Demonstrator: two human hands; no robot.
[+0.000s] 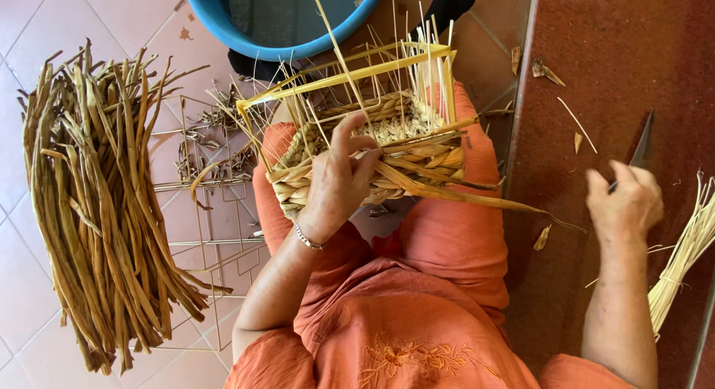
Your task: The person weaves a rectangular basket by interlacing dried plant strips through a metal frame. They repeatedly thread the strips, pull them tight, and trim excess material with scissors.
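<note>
Half-woven basket point(376, 147), centre of frame, resting on the lap over orange clothing point(417, 314); braided lower wall, pale upright stakes above on a rectangular frame. Left hand point(339, 180) pressed against the near wall, fingers curled onto the braid, gripping the weave. Long loose strand point(506, 203) trailing from the basket toward the right. Right hand point(624, 203), right of frame over the red surface, well apart from the basket, closed around a dark blade point(642, 145). Bundle of dried leaves point(97, 210) at left on tiles; blue tub point(283, 24) at top; pale straw bundle point(681, 262) at right edge.
</note>
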